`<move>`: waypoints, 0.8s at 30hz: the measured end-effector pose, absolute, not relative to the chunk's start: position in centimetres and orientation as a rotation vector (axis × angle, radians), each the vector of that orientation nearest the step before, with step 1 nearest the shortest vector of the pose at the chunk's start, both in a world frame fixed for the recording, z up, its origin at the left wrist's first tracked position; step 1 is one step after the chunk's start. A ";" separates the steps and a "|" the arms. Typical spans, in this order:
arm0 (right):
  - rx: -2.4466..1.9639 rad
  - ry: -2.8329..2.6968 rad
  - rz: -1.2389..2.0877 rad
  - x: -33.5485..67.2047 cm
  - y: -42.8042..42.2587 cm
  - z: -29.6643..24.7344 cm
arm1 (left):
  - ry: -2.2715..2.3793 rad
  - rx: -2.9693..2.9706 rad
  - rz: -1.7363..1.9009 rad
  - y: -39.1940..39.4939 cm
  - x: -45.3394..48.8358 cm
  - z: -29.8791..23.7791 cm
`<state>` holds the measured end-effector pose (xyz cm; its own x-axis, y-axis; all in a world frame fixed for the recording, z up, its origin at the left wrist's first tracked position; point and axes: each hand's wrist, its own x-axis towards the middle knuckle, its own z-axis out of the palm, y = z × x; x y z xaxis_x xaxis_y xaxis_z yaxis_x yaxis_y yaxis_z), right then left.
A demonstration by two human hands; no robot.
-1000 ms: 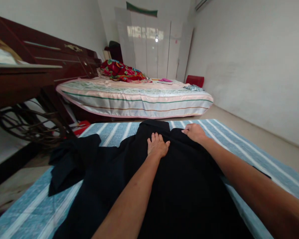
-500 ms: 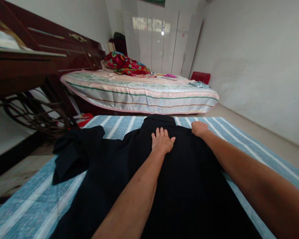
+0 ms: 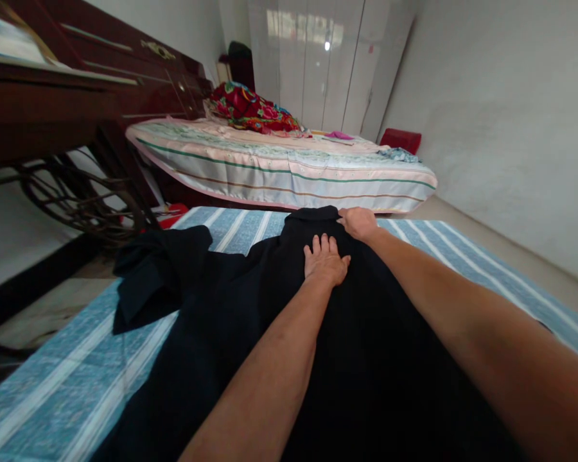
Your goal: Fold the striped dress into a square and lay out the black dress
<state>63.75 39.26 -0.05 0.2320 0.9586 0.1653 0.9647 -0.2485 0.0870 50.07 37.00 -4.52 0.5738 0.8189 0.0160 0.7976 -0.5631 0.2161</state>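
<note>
A black collared shirt (image 3: 231, 289) lies spread over a blue-and-white striped cloth, its collar (image 3: 313, 213) at the far edge. One sleeve (image 3: 158, 269) is bunched up on the left. My left hand (image 3: 326, 260) rests flat on the shirt just below the collar, fingers spread. At the collar's right end, my right hand (image 3: 359, 223) has its fingers closed on the black fabric. The shirt's right shoulder and side are partly hidden by my right forearm.
The striped cloth (image 3: 72, 378) covers the surface under the shirt. Beyond it stands a bed (image 3: 279, 176) with a red floral quilt (image 3: 255, 112). To the left is a dark wooden table (image 3: 38, 102) with an iron wheel frame (image 3: 72, 192); a bare wall rises at right.
My right hand has moved left from the shirt's shoulder area to the collar's right end. My left hand stays flat on the shirt. The view has shifted slightly.
</note>
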 end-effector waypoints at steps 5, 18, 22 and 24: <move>-2.482 -1.873 -0.327 63.2 38.9 -0.8 | 1.347 2.622 0.142 37.1 50.2 -4.5; -2.476 -1.906 -0.040 65.4 35.8 -2.7 | 1.291 2.659 0.190 37.6 50.2 -5.0; -2.427 -1.918 -0.051 65.3 35.2 -2.3 | 1.226 2.689 0.166 37.7 50.1 -4.9; -2.382 -1.941 -0.067 64.9 34.3 -2.2 | 1.232 2.689 0.149 37.7 50.1 -4.8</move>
